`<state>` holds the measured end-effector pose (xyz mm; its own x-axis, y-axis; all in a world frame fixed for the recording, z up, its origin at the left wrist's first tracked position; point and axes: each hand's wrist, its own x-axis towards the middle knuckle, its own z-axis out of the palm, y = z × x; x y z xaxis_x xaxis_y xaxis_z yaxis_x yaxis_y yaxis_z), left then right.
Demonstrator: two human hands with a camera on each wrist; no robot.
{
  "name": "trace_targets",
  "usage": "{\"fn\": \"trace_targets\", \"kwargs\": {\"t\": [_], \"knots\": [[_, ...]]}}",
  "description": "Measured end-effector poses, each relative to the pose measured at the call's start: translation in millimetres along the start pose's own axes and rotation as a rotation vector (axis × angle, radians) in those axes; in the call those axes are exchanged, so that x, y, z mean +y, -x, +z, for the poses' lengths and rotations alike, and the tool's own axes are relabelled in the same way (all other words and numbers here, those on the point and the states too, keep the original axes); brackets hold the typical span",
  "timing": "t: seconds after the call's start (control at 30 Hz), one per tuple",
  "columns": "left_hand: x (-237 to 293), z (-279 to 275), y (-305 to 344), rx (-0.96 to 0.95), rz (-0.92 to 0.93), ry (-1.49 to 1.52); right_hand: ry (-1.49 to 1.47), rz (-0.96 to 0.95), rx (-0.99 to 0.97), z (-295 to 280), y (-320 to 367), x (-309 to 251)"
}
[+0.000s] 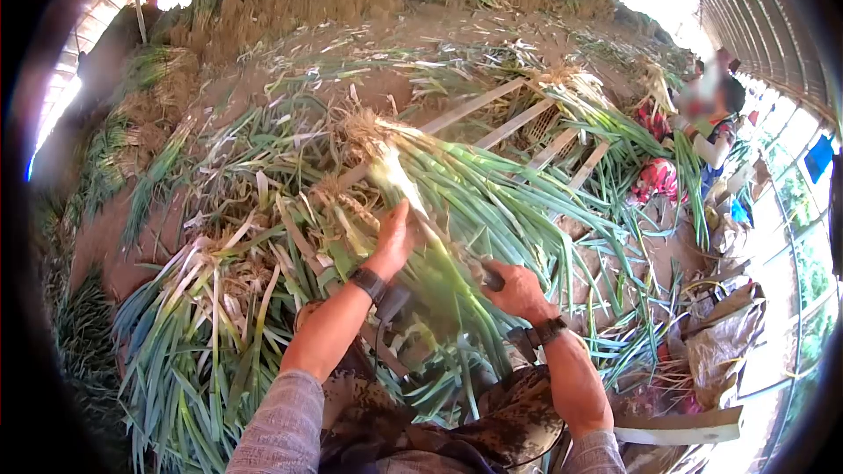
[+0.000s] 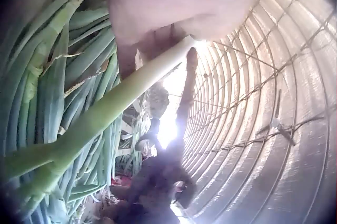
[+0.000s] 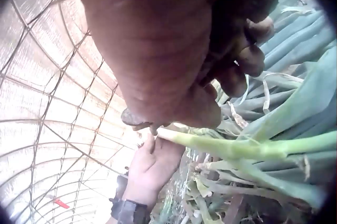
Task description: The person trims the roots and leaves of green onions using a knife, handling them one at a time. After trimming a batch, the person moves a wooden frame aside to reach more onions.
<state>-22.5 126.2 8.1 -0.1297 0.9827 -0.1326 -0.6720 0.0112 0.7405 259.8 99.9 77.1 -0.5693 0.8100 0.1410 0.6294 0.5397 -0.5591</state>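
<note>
My left hand (image 1: 393,241) holds the pale end of a green onion (image 2: 108,105), whose leaves slant down toward my lap. In the right wrist view the stalk's white tip lies by the left palm (image 3: 154,166). My right hand (image 1: 520,291) grips a dark-handled tool (image 1: 493,277). In the left wrist view its thin, blade-like length (image 2: 186,95) reaches up to the onion's white end; I cannot tell its exact kind. Just beyond the hands lies a large bunch of green onions (image 1: 500,189), roots toward the far left.
Another pile of onions (image 1: 198,325) lies at my left. Wooden slats (image 1: 474,105) stick out beyond the bunch. A person (image 1: 711,123) with onions is at the right. Onion heaps (image 1: 281,4) line the back, and a pale board (image 1: 680,427) lies at lower right.
</note>
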Motion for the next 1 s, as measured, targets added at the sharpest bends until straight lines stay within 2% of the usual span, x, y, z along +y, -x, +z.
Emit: {"fn": "trace_targets", "kwargs": {"t": [0.07, 0.2, 0.27, 0.33, 0.4, 0.47, 0.5, 0.63, 0.73, 0.77, 0.93, 1.0], "knots": [[3, -5, -8, 0.074, 0.053, 0.086, 0.066, 0.066, -0.001, -2, 1, 4], [15, 3, -4, 0.074, 0.072, 0.147, 0.093, -0.022, -0.042, -2, 4, 6], [15, 0, -6, 0.077, 0.101, 0.082, 0.052, -0.004, -0.013, -2, 3, 3], [10, 1, -9, 0.128, 0.118, -0.129, 0.038, 0.002, 0.032, -4, 1, 2], [6, 2, -6, 0.086, 0.099, -0.087, 0.039, -0.005, 0.033, -7, 2, 0], [3, 2, -2, -0.038, 0.05, -0.109, 0.062, 0.067, 0.02, -9, 1, -4], [9, 16, 14, -0.112, 0.013, -0.049, 0.022, 0.02, 0.055, -8, 2, -6], [3, 9, 18, -0.193, -0.063, 0.002, 0.038, -0.005, 0.055, -6, 1, -4], [-1, 3, 23, -0.271, -0.103, -0.14, 0.033, 0.003, 0.128, -5, 0, -10], [-5, 3, 25, -0.258, -0.175, -0.156, 0.036, 0.002, 0.111, -6, 0, -13], [0, 12, 42, -0.256, -0.135, -0.272, 0.082, 0.007, 0.059, -7, -2, -17], [7, 17, 49, -0.175, -0.138, -0.337, 0.03, -0.188, 0.054, -7, 0, -16]]}}
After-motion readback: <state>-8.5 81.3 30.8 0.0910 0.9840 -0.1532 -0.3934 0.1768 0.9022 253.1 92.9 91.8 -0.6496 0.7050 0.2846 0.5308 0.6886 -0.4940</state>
